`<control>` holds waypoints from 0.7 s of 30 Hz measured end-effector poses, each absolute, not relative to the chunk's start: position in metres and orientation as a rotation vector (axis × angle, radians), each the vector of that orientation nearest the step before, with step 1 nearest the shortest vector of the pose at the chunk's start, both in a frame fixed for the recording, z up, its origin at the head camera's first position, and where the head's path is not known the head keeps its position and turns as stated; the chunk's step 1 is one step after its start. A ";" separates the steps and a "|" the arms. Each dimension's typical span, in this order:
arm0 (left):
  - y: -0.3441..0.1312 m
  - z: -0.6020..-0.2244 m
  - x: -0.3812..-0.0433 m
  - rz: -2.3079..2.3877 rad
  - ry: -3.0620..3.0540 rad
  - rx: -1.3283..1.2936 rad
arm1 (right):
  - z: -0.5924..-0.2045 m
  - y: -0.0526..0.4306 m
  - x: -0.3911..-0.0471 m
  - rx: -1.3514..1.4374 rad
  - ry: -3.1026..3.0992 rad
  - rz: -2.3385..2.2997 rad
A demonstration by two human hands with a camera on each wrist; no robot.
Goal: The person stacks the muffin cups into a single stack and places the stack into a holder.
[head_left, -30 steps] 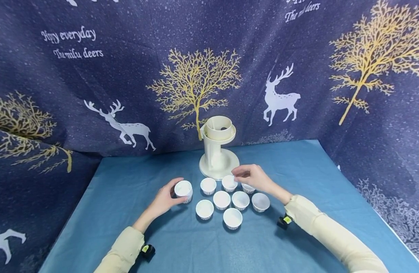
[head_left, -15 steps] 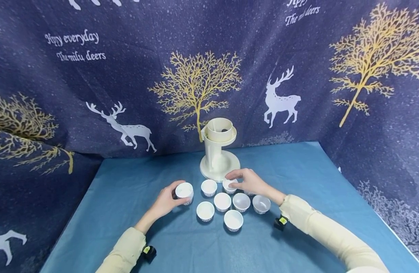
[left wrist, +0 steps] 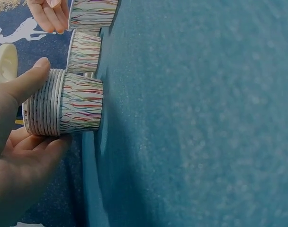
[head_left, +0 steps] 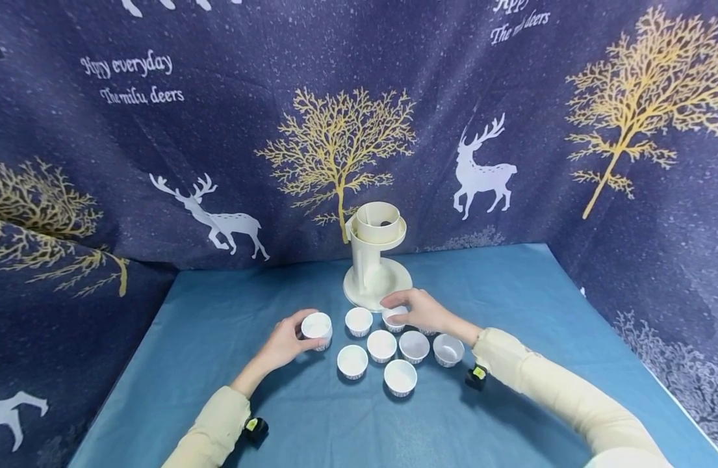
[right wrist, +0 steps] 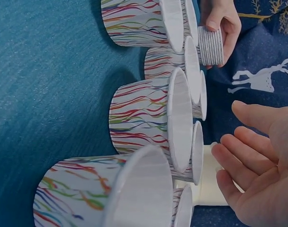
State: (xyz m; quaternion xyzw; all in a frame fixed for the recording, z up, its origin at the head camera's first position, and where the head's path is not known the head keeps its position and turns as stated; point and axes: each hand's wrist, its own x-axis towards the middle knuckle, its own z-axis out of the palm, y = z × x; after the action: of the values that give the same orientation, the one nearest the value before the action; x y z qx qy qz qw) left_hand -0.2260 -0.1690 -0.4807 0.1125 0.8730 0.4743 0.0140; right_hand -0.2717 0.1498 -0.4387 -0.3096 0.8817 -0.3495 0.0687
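Upright cup stack (left wrist: 63,103) gripped by the left hand (head_left: 282,342), right hand (head_left: 424,311) hovering over a single cup (head_left: 395,327)

The cup stack is standing nearly vertical at the left end of the group, its long axis rising from the desk (head_left: 312,422), its mouth facing upward and its base pointing down. In the left wrist view this axis is running crosswise, the nested rims lying toward the left and the striped wall of the lowest cup toward the desk. The left hand is holding the stack between thumb and curled fingers on opposite sides. The right hand is holding nothing, its fingers parted and loosely bent just above the single cup, in front of the cream stand (head_left: 364,263). Seven other cups (head_left: 382,346) are standing mouth-up nearby. The right hand is covering part of the single cup and most of its right-hand neighbour (head_left: 427,333). Frame edges are cutting off the nearest cup (right wrist: 82,194) in the right wrist view and a striped cup (left wrist: 93,14) atop the left wrist view. Whether the stack's base is touching the desk cannot be told
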 end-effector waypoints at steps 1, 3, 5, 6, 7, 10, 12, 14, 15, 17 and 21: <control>-0.169 -0.481 -0.226 1.474 2.719 0.352 | -0.439 0.149 -0.272 -0.929 2.660 -1.044; -0.169 -0.480 -0.227 1.473 2.718 0.357 | -0.440 0.146 -0.274 -0.937 2.664 -1.038; -0.170 -0.479 -0.228 1.473 2.720 0.363 | -0.440 0.143 -0.275 -0.959 2.669 -1.027; -0.170 -0.479 -0.228 1.480 2.715 0.362 | -0.440 0.142 -0.275 -0.962 2.667 -1.022; -0.170 -0.478 -0.228 1.485 2.712 0.361 | -0.440 0.140 -0.276 -0.968 2.662 -1.017; -0.170 -0.477 -0.229 1.489 2.707 0.360 | -0.440 0.137 -0.277 -0.983 2.638 -1.009; -0.170 -0.477 -0.230 1.485 2.708 0.370 | -0.439 0.134 -0.277 -0.973 2.621 -1.011; -0.169 -0.478 -0.230 1.469 2.720 0.382 | -0.438 0.132 -0.277 -0.975 2.614 -1.011; -0.169 -0.479 -0.230 1.463 2.723 0.383 | -0.438 0.131 -0.277 -0.977 2.614 -1.007; -0.169 -0.480 -0.229 1.458 2.729 0.379 | -0.437 0.129 -0.277 -0.974 2.621 -0.991; -0.169 -0.481 -0.227 1.466 2.725 0.350 | -0.437 0.124 -0.278 -0.975 2.636 -0.934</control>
State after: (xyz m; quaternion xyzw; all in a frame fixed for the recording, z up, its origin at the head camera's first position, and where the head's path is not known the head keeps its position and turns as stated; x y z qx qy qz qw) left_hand -0.2268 -0.1689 -0.4811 0.1124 0.8750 0.4708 0.0139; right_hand -0.2780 0.1240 -0.4365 -0.3280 0.8864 -0.3140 0.0900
